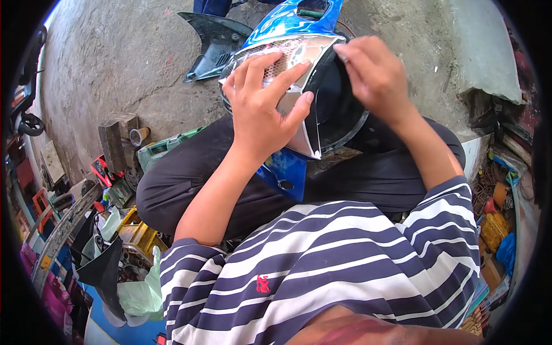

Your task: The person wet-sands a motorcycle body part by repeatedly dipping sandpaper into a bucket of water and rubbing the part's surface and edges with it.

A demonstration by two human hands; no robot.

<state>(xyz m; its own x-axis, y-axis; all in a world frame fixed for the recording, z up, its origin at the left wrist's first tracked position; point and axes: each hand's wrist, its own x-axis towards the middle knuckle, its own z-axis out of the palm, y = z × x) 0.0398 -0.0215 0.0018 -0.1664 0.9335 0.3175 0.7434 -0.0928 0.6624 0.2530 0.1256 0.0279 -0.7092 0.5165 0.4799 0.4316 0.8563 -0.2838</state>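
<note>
A blue motorcycle fairing panel (287,23) with a silver patterned decal and a black inner side rests on my lap. My left hand (265,106) lies spread over the silver decal area, fingers apart, pressing it flat. At the panel's upper right edge my right hand (374,75) pinches the rim with curled fingers. The black inner face of the panel (336,109) shows between the two hands. My legs in dark trousers (190,172) support the panel from below.
A second dark fairing piece (214,43) lies on the concrete floor beyond. On the left lie a wood block (118,141), a tape roll (138,135), a green tool case (164,146) and several tools. Clutter and boxes fill the right side (494,213).
</note>
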